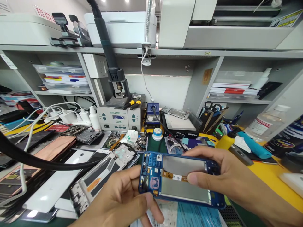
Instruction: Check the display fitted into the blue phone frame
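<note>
Both hands hold an opened smartphone frame (184,194), blue-edged, with its inside facing up and tilted toward me. My right hand (220,173) grips its right end, thumb pressing beside an orange flex cable (177,177) with a white handwritten label. My left hand (127,192) is closed about the left end, index finger at the edge and thumb at the lower corner; some fingers are hidden underneath. Blue circuitry and a pinkish square patch (155,183) show at the frame's left end. Just left lies another opened phone frame (104,176), silver and black.
Phone panels (59,179) crowd the left, crossed by a thick black hose (47,162). Behind stand a hot-air rework station (115,118), a small parts tray (113,140) and a blue-white tub (157,134). A yellow bottle (224,142) and a clear bottle (267,124) stand right.
</note>
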